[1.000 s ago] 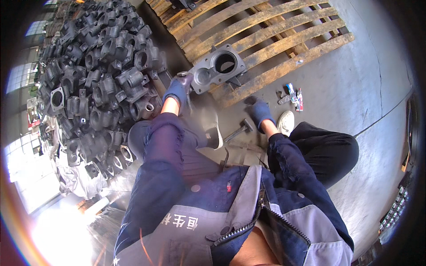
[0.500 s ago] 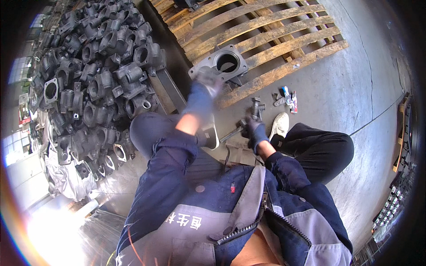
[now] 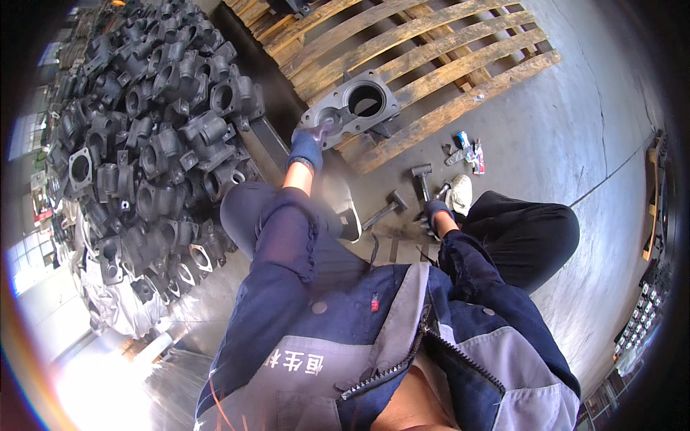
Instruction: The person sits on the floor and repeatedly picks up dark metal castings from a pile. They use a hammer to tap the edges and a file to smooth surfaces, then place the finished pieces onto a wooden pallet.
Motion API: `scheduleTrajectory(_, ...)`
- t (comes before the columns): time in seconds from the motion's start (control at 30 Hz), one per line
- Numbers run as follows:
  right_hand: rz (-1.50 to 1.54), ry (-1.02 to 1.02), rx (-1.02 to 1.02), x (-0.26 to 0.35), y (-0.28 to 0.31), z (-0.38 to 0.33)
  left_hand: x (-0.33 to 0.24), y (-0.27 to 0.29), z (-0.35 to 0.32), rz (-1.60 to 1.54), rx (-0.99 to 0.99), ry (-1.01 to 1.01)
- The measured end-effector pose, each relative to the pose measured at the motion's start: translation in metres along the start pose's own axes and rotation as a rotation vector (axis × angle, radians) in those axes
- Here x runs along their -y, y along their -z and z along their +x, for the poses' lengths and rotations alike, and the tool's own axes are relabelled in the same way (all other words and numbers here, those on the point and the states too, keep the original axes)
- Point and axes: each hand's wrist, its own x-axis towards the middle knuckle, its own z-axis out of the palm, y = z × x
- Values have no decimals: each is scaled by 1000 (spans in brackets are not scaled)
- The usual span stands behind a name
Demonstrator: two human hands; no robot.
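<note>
A large dark metal casting (image 3: 345, 136) with a round bore lies flat on the near left corner of a wooden pallet. My left hand (image 3: 309, 141), in a blue-grey glove, is at the casting's left end; its fingers are blurred, so their grip does not show. Low beside my white shoe, my gloved right hand (image 3: 437, 213) has its fingers curled around the lower end of a small grey metal tool (image 3: 444, 191), partly covered. One hammer (image 3: 422, 176) stretches from just left of this tool toward the hand. Another hammer (image 3: 384, 210) lies further left.
A tall heap of dark metal castings (image 3: 165, 136) fills the left side. The slatted wooden pallet (image 3: 445, 47) spans the far side. Small packets and a blue-topped item (image 3: 467, 152) lie on the grey floor (image 3: 575, 136) beyond my shoe (image 3: 460, 194).
My left hand has moved left across the casting, uncovering more of its top. My right hand has moved right with the small metal tool, away from the left hammer, and both hammers now show plainly.
</note>
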Motion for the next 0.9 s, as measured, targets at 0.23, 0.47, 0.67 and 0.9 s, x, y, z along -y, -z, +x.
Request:
scheduleTrajectory(0.23, 139, 597, -493, 145, 170, -168, 21, 1, 25, 222, -528, -606)
scheduleTrajectory(0.47, 346, 1091, -953, 170, 355, -274, -34, -24, -21, 151, -351, -973)
scheduleTrajectory(0.67, 703, 881, -698, 184, 352, -249, -63, -61, -79, 1154, -148, -880)
scheduleTrajectory(0.9, 572, 789, -765, 169, 357, -230, -75, -51, -37, 558, -5, -779)
